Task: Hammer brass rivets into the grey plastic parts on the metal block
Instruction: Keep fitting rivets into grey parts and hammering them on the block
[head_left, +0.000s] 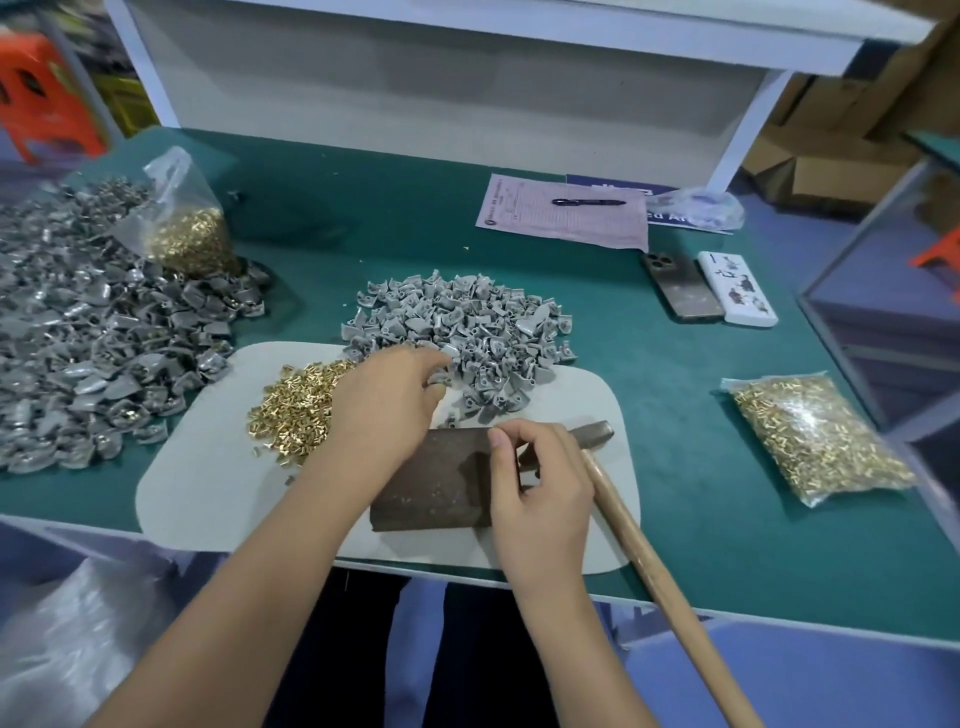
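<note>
1. Your right hand covers the right edge of the metal block; its fingers are curled, thumb and forefinger pinched, but what they hold is too small to make out.
2. Your left hand reaches into the near edge of the grey plastic parts, fingers curled round one or two; the exact count is hidden.
3. The hammer lies just right of the block, its head partly behind your right hand and its handle cut off at the near edge.
4. Loose brass rivets form one heap on the pale mat, partly under your left wrist.
5. Two bags of rivets: one far left, one right.
6. One big pile of finished parts runs off the left edge of the tabletop.
</note>
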